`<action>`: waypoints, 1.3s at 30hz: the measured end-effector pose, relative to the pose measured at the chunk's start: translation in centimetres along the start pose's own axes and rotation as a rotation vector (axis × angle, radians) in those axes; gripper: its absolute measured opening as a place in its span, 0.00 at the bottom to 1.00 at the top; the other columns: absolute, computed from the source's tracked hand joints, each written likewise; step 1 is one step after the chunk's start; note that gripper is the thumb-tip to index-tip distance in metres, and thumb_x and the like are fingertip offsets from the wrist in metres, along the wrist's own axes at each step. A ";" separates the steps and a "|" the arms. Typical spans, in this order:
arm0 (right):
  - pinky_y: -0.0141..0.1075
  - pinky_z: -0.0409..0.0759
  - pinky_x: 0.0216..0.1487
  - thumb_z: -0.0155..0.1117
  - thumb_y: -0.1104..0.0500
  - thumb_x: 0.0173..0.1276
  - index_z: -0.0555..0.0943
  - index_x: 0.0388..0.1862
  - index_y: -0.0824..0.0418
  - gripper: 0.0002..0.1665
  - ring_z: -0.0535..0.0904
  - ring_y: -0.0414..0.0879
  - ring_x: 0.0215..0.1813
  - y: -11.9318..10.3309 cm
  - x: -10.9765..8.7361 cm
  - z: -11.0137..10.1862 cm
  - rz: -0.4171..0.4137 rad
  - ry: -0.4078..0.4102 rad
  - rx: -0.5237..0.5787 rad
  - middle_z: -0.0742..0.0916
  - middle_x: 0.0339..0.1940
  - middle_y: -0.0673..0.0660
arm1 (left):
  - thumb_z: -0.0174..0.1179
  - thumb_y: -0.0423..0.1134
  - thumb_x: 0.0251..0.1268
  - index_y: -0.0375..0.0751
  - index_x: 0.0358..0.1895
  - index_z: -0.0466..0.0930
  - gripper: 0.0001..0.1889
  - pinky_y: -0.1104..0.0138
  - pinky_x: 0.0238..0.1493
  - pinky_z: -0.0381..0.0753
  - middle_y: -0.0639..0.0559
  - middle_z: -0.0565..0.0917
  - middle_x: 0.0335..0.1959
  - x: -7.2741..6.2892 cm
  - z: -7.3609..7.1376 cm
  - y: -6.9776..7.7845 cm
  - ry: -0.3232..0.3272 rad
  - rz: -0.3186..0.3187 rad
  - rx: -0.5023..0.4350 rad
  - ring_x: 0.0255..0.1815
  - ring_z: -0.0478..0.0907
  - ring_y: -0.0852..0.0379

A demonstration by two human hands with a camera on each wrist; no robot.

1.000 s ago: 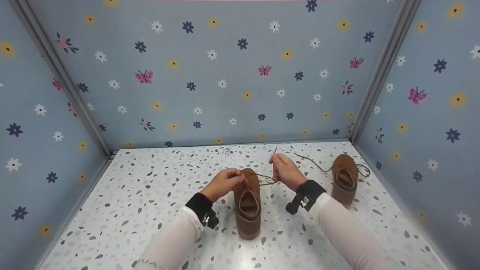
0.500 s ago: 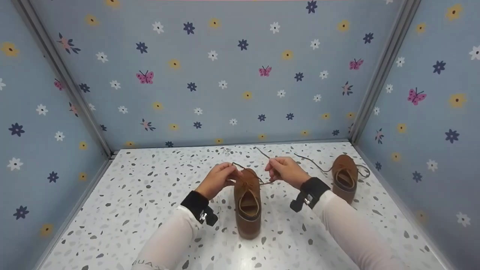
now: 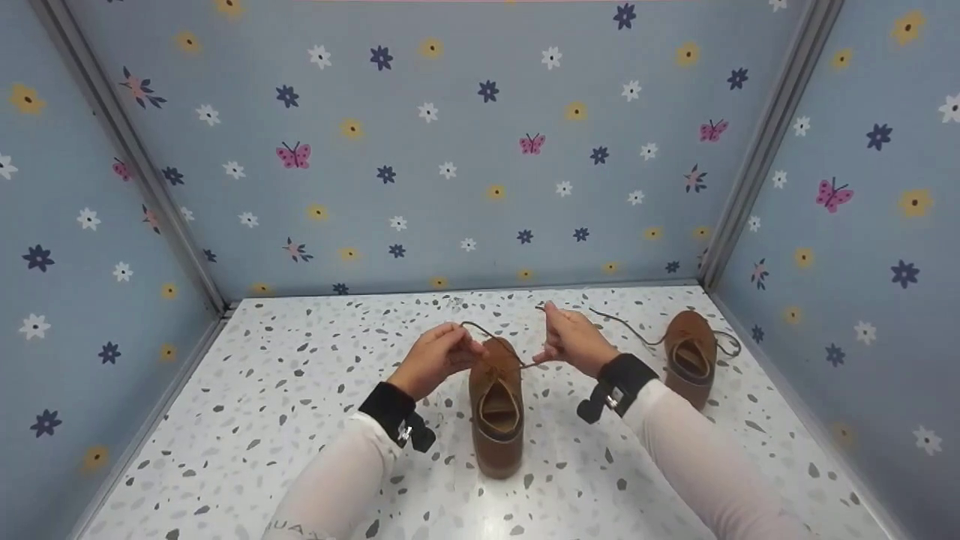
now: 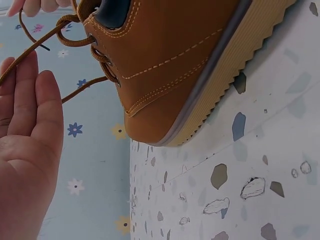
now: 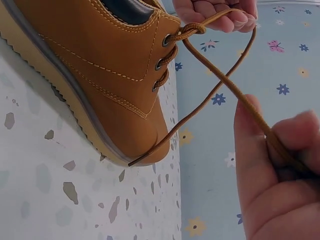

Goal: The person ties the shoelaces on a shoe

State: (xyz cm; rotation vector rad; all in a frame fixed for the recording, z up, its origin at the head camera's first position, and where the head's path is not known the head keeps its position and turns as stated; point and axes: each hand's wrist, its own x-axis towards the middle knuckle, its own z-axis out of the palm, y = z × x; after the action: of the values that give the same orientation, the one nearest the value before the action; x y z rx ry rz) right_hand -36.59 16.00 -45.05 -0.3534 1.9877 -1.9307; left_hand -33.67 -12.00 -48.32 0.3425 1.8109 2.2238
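Observation:
A brown lace-up shoe (image 3: 498, 454) stands on the floor between the hands, its toe pointing away. My left hand (image 3: 433, 361) is at the left of the toe and pinches one lace (image 5: 196, 111). From those fingers the lace runs down across the toe, its tip hanging free in the right wrist view. My right hand (image 3: 576, 342), right of the toe, grips the other lace (image 5: 212, 71) under curled fingers, the index finger extended. The two laces cross in the right wrist view. A knot (image 5: 193, 30) sits at the top eyelets.
A second brown shoe (image 3: 688, 390) stands to the right, with its laces (image 3: 628, 327) trailing loose on both sides. Blue flower-patterned panels (image 3: 450, 150) rise behind and at both sides of the speckled floor (image 3: 315, 420).
The left hand has moved slightly left and up, drawing its lace off to the left. The right hand has shifted slightly; its index finger is now raised, and the lace end above it has swung.

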 end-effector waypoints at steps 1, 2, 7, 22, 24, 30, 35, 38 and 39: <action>0.45 0.89 0.47 0.39 0.46 0.88 0.59 0.20 0.55 0.30 0.67 0.42 0.20 -0.1 0.0 0.0 0.010 -0.008 0.031 0.62 0.15 0.46 | 0.41 0.40 0.87 0.42 0.41 0.75 0.15 0.46 0.71 0.78 0.51 0.89 0.39 0.0 0.0 0.0 0.004 -0.002 -0.016 0.52 0.89 0.50; 0.44 0.88 0.45 0.38 0.48 0.88 0.59 0.21 0.55 0.29 0.64 0.42 0.20 -0.1 0.0 0.0 0.016 -0.017 0.056 0.62 0.16 0.46 | 0.41 0.40 0.87 0.42 0.40 0.75 0.14 0.47 0.70 0.79 0.51 0.89 0.38 -0.1 0.0 0.0 0.007 -0.004 -0.035 0.52 0.89 0.48; 0.40 0.81 0.36 0.36 0.58 0.78 0.63 0.26 0.58 0.17 0.59 0.43 0.22 -0.2 0.0 -0.1 0.010 -0.043 0.114 0.61 0.19 0.47 | 0.41 0.39 0.87 0.41 0.40 0.74 0.14 0.51 0.67 0.82 0.51 0.85 0.35 -0.1 -0.1 -0.2 0.019 -0.016 -0.109 0.53 0.89 0.45; 0.34 0.83 0.35 0.47 0.56 0.87 0.81 0.49 0.65 0.17 0.59 0.38 0.18 0.6 0.2 -1.2 -0.107 -0.016 0.017 0.63 0.15 0.44 | 0.43 0.36 0.86 0.40 0.40 0.74 0.12 0.59 0.56 0.87 0.54 0.76 0.26 -0.2 -0.3 -0.5 0.000 0.004 -0.209 0.29 0.79 0.60; 0.33 0.81 0.34 0.47 0.55 0.87 0.81 0.49 0.66 0.18 0.59 0.38 0.19 0.7 0.1 -1.5 -0.116 0.014 0.022 0.63 0.15 0.44 | 0.43 0.35 0.86 0.40 0.41 0.74 0.12 0.59 0.55 0.87 0.55 0.75 0.26 -0.1 -0.3 -0.6 0.000 0.008 -0.205 0.28 0.76 0.61; 0.33 0.63 0.24 0.47 0.51 0.87 0.81 0.48 0.61 0.19 0.55 0.39 0.18 1.0 0.1 -2.2 -0.125 0.097 -0.017 0.62 0.15 0.45 | 0.44 0.36 0.86 0.38 0.43 0.75 0.11 0.60 0.51 0.86 0.56 0.71 0.26 -0.2 -0.4 -0.8 0.030 -0.009 -0.116 0.27 0.70 0.61; 0.34 0.60 0.22 0.46 0.49 0.87 0.81 0.50 0.59 0.20 0.58 0.39 0.17 1.4 0.3 -2.8 -0.109 0.170 -0.092 0.65 0.15 0.45 | 0.47 0.36 0.85 0.41 0.42 0.78 0.11 0.60 0.47 0.86 0.56 0.71 0.25 0.1 -0.4 -1.2 0.077 -0.030 -0.036 0.25 0.68 0.63; 0.33 0.61 0.20 0.46 0.48 0.87 0.82 0.52 0.59 0.21 0.58 0.39 0.17 2.0 0.5 -3.4 -0.096 0.214 -0.135 0.66 0.15 0.45 | 0.48 0.36 0.84 0.39 0.43 0.78 0.10 0.60 0.46 0.86 0.57 0.71 0.25 0.1 -0.5 -1.4 0.096 -0.055 -0.020 0.23 0.66 0.63; 0.32 0.61 0.20 0.46 0.48 0.87 0.82 0.53 0.60 0.21 0.58 0.39 0.16 2.2 0.5 -3.5 -0.089 0.224 -0.144 0.66 0.15 0.45 | 0.48 0.36 0.84 0.38 0.43 0.78 0.10 0.60 0.46 0.86 0.57 0.70 0.25 0.0 -0.6 -1.6 0.100 -0.064 -0.018 0.23 0.66 0.63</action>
State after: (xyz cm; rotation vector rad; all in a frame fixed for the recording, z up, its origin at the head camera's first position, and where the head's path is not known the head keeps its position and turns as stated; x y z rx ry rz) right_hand -38.37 19.11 -47.22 -0.2758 2.2988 -1.9603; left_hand -33.84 -12.25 -49.96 0.1706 1.8223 2.2494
